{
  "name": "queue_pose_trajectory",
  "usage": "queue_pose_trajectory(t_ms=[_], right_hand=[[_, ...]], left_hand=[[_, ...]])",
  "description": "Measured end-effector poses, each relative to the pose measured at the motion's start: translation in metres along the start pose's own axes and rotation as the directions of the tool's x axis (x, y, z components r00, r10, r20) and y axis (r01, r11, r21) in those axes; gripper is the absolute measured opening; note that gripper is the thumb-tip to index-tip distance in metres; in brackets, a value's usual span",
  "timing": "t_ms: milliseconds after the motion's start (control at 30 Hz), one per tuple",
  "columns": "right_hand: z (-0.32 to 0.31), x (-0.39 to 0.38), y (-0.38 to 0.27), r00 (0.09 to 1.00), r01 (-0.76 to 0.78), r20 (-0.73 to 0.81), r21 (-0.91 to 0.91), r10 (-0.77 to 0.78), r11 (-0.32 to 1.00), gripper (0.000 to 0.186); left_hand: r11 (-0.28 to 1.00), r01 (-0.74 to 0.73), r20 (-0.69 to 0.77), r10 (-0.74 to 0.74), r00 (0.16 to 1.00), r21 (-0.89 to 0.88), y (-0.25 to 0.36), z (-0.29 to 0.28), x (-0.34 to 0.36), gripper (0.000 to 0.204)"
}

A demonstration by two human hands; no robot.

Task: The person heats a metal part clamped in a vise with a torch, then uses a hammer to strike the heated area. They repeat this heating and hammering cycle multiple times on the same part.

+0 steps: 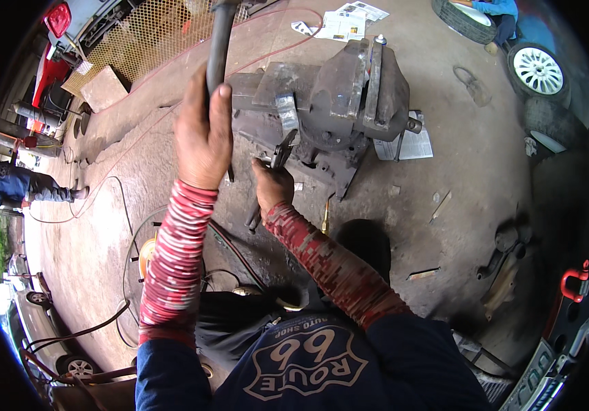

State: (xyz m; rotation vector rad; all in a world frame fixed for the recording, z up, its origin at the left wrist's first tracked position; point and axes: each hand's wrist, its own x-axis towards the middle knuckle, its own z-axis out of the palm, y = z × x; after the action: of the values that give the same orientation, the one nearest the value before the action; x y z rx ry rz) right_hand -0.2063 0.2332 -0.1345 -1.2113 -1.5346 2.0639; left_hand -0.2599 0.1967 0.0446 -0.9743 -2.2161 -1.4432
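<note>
My left hand (200, 140) is wrapped round the handle of a hammer (220, 48). The hammer is raised, and its head is partly cut off by the top of the picture. My right hand (274, 185) grips a pair of pliers (283, 149), with the handles running down past the hand. At the jaws of the pliers is a short, bent, shiny metal strip (286, 113), lying against the flat back part of a large grey bench vise (328, 89). The hammer is apart from the strip. From this angle I cannot tell whether the vise's jaws hold anything.
Newspaper sheets (414, 140) lie beside the vise. A yellow-handled screwdriver (326, 218) is on the concrete floor near my right forearm. Hoses (236, 250) run across the floor at left. Wheels (538, 70) and another person (496, 8) are at far right; one more person (27, 185) is at left.
</note>
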Motion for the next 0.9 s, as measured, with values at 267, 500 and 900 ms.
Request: queue_pose_trajectory(t_ms=[267,500,900], right_hand=[[-0.012,-0.001,-0.013,0.994,-0.046,0.103,0.073,0.038,0.996,0.037],[-0.075,0.005,-0.019,0.916,-0.251,0.309,-0.051,0.254,0.967,0.042],[-0.084,-0.002,-0.037,0.648,-0.221,0.579,-0.478,0.494,0.85,0.027]], left_hand=[[0.936,0.159,0.149,-0.214,0.965,0.313,-0.028,-0.009,-0.009,0.036],[0.64,0.708,0.23,-0.672,0.704,-0.299,-0.039,-0.052,-0.136,0.043],[0.023,0.958,0.238,-0.97,-0.048,0.285,-0.16,0.039,-0.443,0.04]])
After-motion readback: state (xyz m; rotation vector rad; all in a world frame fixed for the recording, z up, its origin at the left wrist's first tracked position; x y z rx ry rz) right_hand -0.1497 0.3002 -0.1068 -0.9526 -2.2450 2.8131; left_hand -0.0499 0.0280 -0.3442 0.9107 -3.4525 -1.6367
